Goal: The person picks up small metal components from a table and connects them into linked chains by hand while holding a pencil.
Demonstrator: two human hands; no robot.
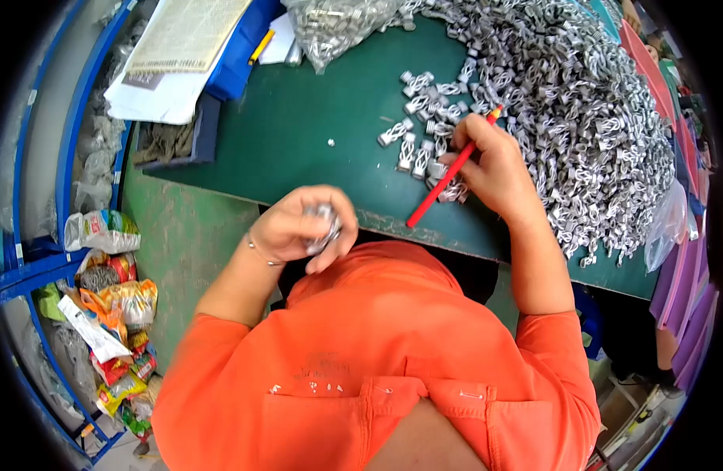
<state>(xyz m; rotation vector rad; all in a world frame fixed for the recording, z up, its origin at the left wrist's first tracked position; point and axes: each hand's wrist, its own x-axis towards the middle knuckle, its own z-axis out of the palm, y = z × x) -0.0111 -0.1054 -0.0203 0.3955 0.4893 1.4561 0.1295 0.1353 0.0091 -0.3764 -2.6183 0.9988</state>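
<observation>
My left hand (306, 228) is curled round a few small grey looped parts (323, 223), held off the table's front edge; motion smears them a little. In my right hand (491, 161) a red pen with a yellow end (444, 184) lies slantwise, its other end pointing toward the table edge. The fingertips of that hand reach down among loose grey looped parts (422, 157) on the green table (298, 133). Whether they also pinch one of these parts, I cannot tell. Each part has a grey block-like end and pale twisted loops.
A large heap of the same parts (581, 118) covers the table's right side. At the back are a clear plastic bag of parts (338, 27), papers (173, 47) and a blue bin (239, 51). Blue shelving (71, 102) and colourful packets (126, 314) stand on the left.
</observation>
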